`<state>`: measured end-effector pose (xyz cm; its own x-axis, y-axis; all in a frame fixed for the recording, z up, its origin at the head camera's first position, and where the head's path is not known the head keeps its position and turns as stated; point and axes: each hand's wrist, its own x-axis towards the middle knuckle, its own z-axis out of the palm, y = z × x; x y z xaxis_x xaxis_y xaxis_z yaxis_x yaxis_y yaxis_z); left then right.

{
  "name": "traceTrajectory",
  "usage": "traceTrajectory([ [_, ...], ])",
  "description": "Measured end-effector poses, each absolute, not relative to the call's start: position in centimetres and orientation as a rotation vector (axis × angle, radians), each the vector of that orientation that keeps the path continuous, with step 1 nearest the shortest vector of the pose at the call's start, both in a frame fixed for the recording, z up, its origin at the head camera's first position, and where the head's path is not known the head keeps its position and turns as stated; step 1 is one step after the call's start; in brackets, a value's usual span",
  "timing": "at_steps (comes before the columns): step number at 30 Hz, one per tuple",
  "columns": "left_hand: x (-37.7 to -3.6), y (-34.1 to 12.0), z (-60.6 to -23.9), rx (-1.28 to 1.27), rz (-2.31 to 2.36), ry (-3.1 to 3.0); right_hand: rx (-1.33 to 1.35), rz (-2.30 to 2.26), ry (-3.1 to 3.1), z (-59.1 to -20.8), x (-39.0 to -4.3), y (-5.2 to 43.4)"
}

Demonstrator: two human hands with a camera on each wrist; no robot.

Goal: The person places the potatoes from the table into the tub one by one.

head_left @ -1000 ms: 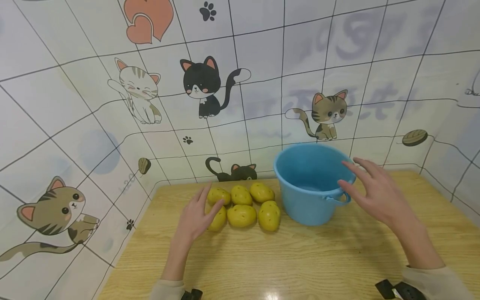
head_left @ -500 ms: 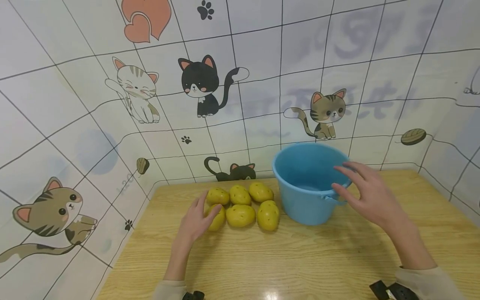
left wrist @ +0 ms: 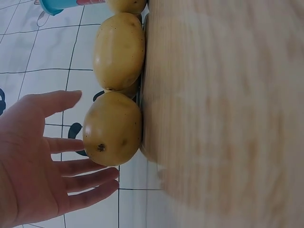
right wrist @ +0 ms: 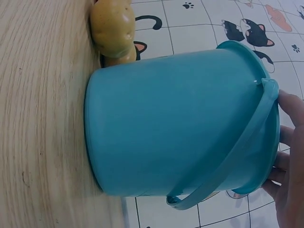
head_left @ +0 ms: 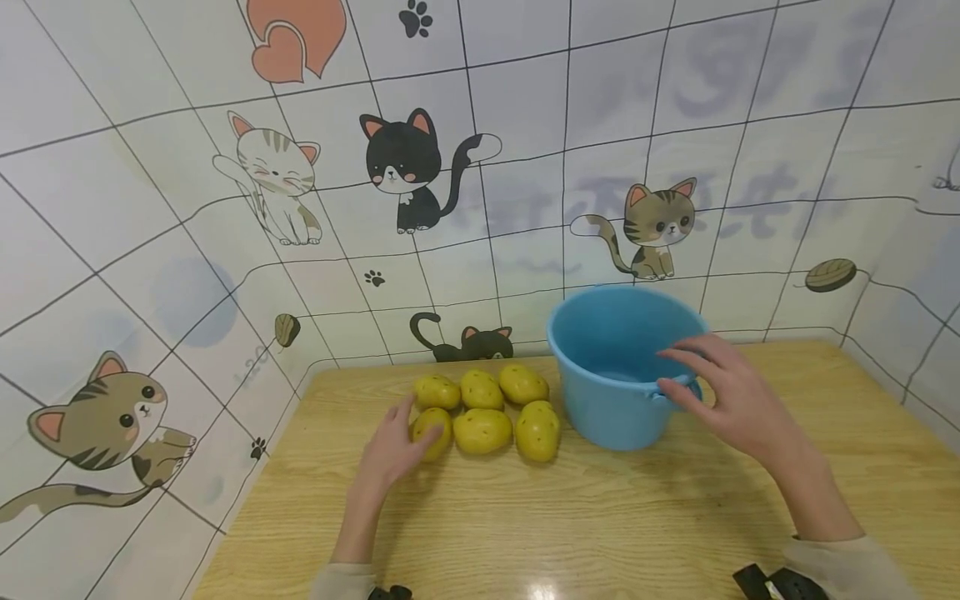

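Several yellow potatoes (head_left: 482, 432) sit in two rows of a cluster on the table. My left hand (head_left: 392, 457) is at the left end of the front row, thumb and fingers spread around the nearest potato (head_left: 432, 423). In the left wrist view, the fingertips come right up to that potato (left wrist: 113, 129), with the palm facing it. Just right of the cluster a blue bucket (head_left: 611, 417) stands upright. My right hand (head_left: 735, 408) is at its right rim, fingers reaching over the opening. The right wrist view shows the bucket's handle (right wrist: 232, 154) hanging down along its side.
The wooden table (head_left: 570, 517) ends at a wall (head_left: 525, 192) printed with cartoon cats and grid lines, close behind the potatoes and bucket. Another wall section (head_left: 112, 250) rises along the table's left side.
My left hand has lowered slightly around the front-left potato, its fingers drawing in. My right hand has moved left and down a little over the bucket's rim. Potatoes and bucket stay put.
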<state>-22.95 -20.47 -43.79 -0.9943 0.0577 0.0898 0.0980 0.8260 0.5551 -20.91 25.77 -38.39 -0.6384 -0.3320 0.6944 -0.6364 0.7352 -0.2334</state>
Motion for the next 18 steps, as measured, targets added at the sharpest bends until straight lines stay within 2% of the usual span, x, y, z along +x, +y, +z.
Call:
traceTrajectory([
  [18,-23.34,-20.52,-44.15,-0.187,-0.89,-2.929,0.758,0.728,-2.211,-39.35,-21.26,26.39],
])
